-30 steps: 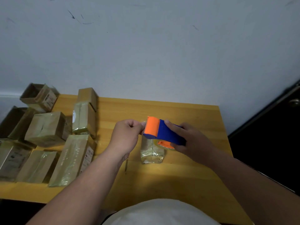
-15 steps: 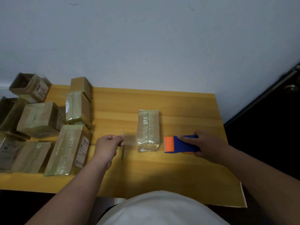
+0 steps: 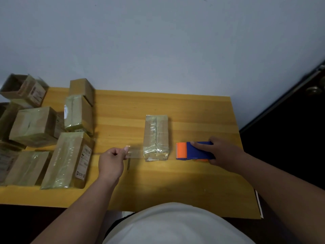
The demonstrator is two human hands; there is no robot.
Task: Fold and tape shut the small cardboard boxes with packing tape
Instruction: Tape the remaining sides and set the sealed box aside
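A small cardboard box point(image 3: 156, 137) wrapped in clear tape lies in the middle of the yellow wooden table point(image 3: 193, 182). My left hand point(image 3: 111, 162) is just left of it and pinches the end of a clear tape strip point(image 3: 134, 153) that runs toward the box's near end. My right hand point(image 3: 222, 154) grips the blue and orange tape dispenser point(image 3: 193, 150), which rests on the table just right of the box.
Several taped and open cardboard boxes point(image 3: 66, 159) crowd the table's left side. A grey wall rises behind the table. A dark door with a round knob point(image 3: 313, 89) stands at the right. A thin dark mark point(image 3: 128, 164) lies by my left hand.
The hands came down from over the box and spread apart. The dispenser went to the table right of the box, the left hand to its left with the tape end.
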